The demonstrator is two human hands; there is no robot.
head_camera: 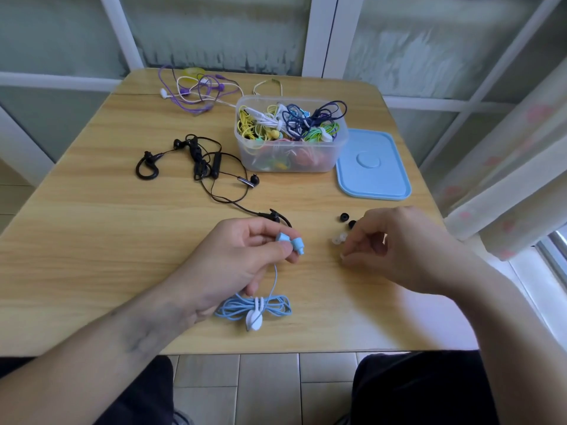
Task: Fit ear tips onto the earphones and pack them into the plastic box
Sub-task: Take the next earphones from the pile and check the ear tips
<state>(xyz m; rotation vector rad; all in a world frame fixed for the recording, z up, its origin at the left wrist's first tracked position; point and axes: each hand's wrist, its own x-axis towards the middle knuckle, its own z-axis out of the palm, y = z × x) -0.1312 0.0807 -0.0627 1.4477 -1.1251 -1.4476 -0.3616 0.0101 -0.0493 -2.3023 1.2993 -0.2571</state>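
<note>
A: Why does the left hand [242, 259] hold the blue earbuds [291, 242] so high above the table [92, 240]?

B: I think it is to present the bare nozzles. Thumb and fingers pinch both buds together, with the nozzles pointing toward the other hand, so a tip can be pushed on. The blue cable [254, 306] stays wound in its white clip [254, 317] on the table just under this hand, so it does not tangle.

A: And the right hand [395, 250]?

B: Its fingers are curled down at the table and close on a clear ear tip [342, 256] (small and blurred, so I cannot say the grip is firm). Another clear tip [337, 239] and two black ear tips [348, 220] lie just beside the fingers.

A: Where is the plastic box [291, 133]?

B: Further back, open and already full of coiled earphones. Its blue lid [372, 167] lies flat on its right side, touching or almost touching it, probably to keep the box free for packing.

A: What waits still?

B: The black earphones [196, 161] and the purple earphones [190, 90] lie loose to the left of the box.
</note>
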